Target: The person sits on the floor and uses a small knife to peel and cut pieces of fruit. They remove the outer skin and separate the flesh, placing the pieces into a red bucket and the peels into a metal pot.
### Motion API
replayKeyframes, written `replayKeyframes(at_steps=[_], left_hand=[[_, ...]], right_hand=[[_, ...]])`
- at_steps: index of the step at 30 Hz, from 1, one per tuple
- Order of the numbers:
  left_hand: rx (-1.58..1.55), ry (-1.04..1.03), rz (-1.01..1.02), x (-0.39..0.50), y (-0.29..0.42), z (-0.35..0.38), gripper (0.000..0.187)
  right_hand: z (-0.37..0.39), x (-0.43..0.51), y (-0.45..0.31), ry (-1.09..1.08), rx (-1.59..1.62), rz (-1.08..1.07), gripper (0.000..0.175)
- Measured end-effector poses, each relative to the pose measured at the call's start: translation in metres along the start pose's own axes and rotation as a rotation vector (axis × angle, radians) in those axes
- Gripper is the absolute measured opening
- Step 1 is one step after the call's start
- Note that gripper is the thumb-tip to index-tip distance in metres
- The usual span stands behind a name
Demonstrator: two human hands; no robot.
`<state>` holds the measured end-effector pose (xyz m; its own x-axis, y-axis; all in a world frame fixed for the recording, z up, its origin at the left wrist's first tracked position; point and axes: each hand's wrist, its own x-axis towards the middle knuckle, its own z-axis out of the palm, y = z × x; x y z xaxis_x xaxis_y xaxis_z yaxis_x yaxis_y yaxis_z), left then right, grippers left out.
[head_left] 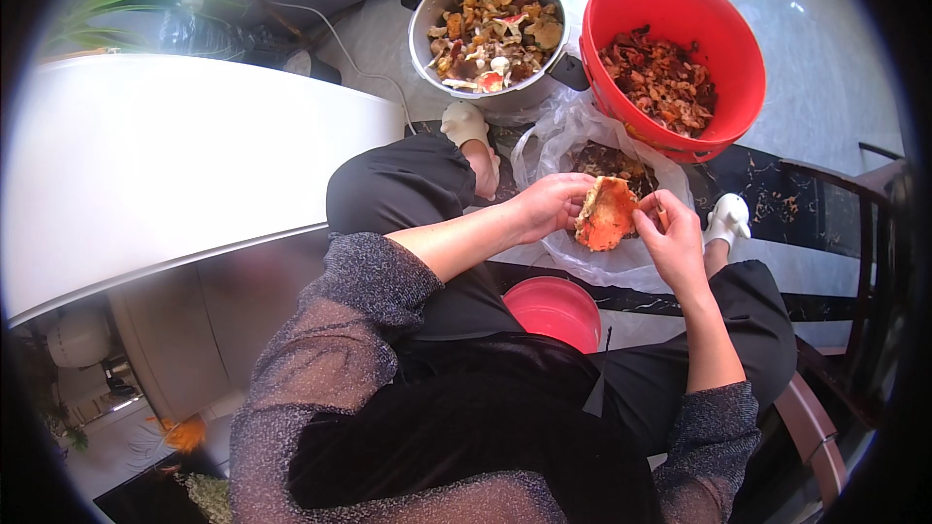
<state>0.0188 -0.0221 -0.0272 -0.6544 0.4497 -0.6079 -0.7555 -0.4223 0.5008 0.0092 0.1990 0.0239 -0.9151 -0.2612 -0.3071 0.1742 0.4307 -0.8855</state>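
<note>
My left hand (555,205) grips an orange-red mushroom cap (606,217) by its left side, with a pale yellow edge facing that hand. At the cap's right edge, my right hand (671,233) touches it with thumb and fingertips. A small tool with an orange handle (662,216) sits in the right hand's fingers; its working end is hard to make out. Below both hands lies an open clear plastic bag (626,271), holding dark, dirt-covered mushroom pieces (611,164).
Beyond the bag stand a metal pot (441,1) of mushrooms and a red bucket (648,4) of brownish mushroom scraps. A pink-red basin (552,314) sits between my legs. To the left is a white tabletop (196,160); a dark wooden chair (866,247) stands right. A white cable (342,47) crosses the floor.
</note>
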Motion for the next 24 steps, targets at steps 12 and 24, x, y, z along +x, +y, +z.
replayKeyframes(at_steps=[12, 24], left_hand=[[-0.020, 0.017, -0.022, 0.0002, 0.0004, 0.0007, 0.026], [0.070, 0.022, -0.033, -0.0037, 0.0036, 0.0042, 0.023]], right_hand=[[-0.0055, 0.0017, 0.0085, 0.041, -0.068, 0.018, 0.011], [0.0017, -0.0019, 0.0010, -0.021, -0.105, 0.014, 0.014]])
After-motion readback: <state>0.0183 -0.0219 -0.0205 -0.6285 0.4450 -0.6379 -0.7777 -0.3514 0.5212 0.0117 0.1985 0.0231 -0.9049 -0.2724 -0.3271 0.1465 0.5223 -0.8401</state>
